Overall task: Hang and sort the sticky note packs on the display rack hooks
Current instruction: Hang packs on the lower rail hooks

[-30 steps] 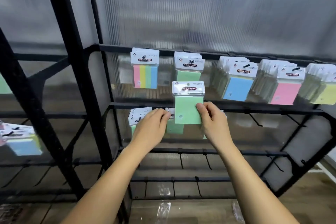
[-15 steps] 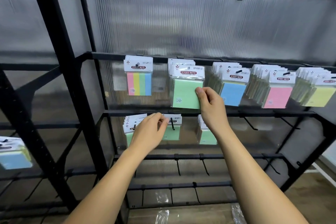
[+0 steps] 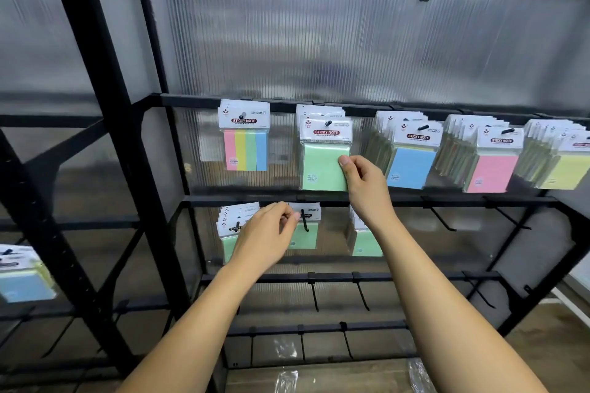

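Observation:
A green sticky note pack (image 3: 321, 166) hangs at the front of the second hook on the upper rail. My right hand (image 3: 364, 183) pinches its right edge. My left hand (image 3: 266, 234) is lower, with its fingers curled round the top of a green pack (image 3: 305, 233) on a lower-rail hook. More green packs (image 3: 228, 226) hang left of it and another stack (image 3: 364, 239) to the right. The upper rail also carries a striped multicolour pack (image 3: 245, 145), blue packs (image 3: 410, 166), pink packs (image 3: 491, 171) and yellow packs (image 3: 565, 169).
The black metal display rack (image 3: 121, 124) has ribbed translucent back panels. Bare hooks (image 3: 442, 218) stick out of the lower rails at right and below. A blue and yellow pack (image 3: 22, 277) hangs in the left bay. Clear plastic wrap lies on the wooden floor (image 3: 287, 376).
My right hand lifted the green pack from in front of the lower rail up onto the second upper hook. My left hand stayed at the lower green pack.

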Motion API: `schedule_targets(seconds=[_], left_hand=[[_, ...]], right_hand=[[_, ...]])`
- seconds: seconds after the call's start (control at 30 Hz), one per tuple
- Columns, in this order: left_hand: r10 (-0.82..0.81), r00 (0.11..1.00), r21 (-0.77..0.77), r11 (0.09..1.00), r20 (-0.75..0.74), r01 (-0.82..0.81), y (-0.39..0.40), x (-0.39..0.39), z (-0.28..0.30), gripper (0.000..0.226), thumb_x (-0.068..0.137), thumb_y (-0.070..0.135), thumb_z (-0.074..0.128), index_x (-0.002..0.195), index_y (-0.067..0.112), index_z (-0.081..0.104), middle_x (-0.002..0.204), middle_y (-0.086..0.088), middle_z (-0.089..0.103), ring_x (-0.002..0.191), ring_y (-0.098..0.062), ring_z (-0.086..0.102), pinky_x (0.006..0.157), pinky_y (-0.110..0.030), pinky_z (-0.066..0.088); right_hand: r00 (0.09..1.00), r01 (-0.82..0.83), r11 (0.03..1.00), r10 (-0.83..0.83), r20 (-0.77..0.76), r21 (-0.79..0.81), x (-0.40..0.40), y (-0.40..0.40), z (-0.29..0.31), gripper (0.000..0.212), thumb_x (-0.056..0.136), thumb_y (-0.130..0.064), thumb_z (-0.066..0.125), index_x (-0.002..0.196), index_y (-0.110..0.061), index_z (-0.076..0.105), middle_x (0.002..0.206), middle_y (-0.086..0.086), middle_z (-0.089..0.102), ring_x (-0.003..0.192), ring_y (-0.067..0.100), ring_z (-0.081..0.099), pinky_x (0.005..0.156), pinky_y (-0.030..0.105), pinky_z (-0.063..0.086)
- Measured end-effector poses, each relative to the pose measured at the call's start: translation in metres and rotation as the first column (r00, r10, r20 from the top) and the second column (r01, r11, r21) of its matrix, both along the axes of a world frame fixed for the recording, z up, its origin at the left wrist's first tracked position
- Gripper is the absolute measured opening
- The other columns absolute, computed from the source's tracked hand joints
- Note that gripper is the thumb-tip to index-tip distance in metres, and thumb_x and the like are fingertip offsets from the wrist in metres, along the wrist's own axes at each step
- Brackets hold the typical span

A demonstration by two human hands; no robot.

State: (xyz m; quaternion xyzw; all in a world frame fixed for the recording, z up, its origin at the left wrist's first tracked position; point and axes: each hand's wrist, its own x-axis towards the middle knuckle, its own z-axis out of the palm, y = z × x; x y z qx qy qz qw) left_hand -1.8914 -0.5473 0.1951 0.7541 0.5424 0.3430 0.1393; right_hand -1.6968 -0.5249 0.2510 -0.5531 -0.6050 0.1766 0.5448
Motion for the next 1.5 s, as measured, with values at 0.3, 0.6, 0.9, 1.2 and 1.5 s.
schedule_targets(seconds=[0.3,0.6,0.9,1.2,1.5], left_hand=[[-0.030,0.999,-0.034,0.999,-0.022,0.030,0.008,0.000,-0.011,0.024,0.101,0.041,0.046,0.095,0.023,0.060,0.095,0.011,0.062,0.089,-0.009,0.056,0.073,-0.030,0.046],[-0.016,0.996,-0.144,0.990,-0.089,0.003,0.017,0.003,-0.048,0.020,0.098,0.038,0.048,0.091,0.023,0.060,0.093,0.007,0.065,0.087,-0.016,0.060,0.075,-0.036,0.052],[0.020,0.967,-0.254,0.963,-0.255,-0.087,0.027,0.014,-0.090,0.020,0.101,0.038,0.046,0.094,0.021,0.055,0.091,0.003,0.064,0.083,-0.017,0.060,0.074,-0.038,0.055],[0.148,0.950,-0.254,0.942,-0.273,-0.220,0.053,0.035,-0.102,0.049,0.098,0.044,0.052,0.128,0.005,0.049,0.127,-0.012,0.054,0.117,-0.031,0.051,0.093,-0.044,0.047],[0.248,0.940,-0.329,0.890,-0.232,-0.316,0.070,0.054,-0.109,0.055,0.096,0.044,0.055,0.130,0.002,0.044,0.126,-0.015,0.059,0.114,-0.034,0.058,0.087,-0.043,0.049]], right_hand=[[0.999,0.028,0.997,-0.029,-0.018,-0.074,-0.002,0.008,-0.013,0.046,0.102,-0.044,0.048,0.065,-0.016,0.048,0.060,-0.007,0.045,0.060,0.008,0.043,0.056,0.024,0.031],[0.999,0.034,0.939,-0.025,0.033,-0.341,0.007,-0.007,-0.082,0.035,0.103,-0.031,0.049,0.075,-0.016,0.064,0.068,-0.006,0.063,0.057,0.006,0.050,0.055,0.021,0.039],[0.970,0.180,0.774,-0.036,0.242,-0.607,0.048,-0.020,-0.155,0.047,0.098,-0.041,0.053,0.073,-0.002,0.065,0.078,0.012,0.072,0.078,0.027,0.064,0.077,0.035,0.051],[0.899,0.430,0.642,-0.237,0.368,-0.635,0.083,0.001,-0.159,0.061,0.089,-0.059,0.059,0.117,-0.005,0.048,0.106,0.011,0.057,0.104,0.033,0.059,0.072,0.034,0.041],[0.928,0.361,0.667,-0.190,0.320,-0.651,0.106,0.021,-0.162,0.066,0.086,-0.058,0.065,0.123,-0.006,0.051,0.122,0.013,0.060,0.110,0.031,0.058,0.079,0.036,0.045]])
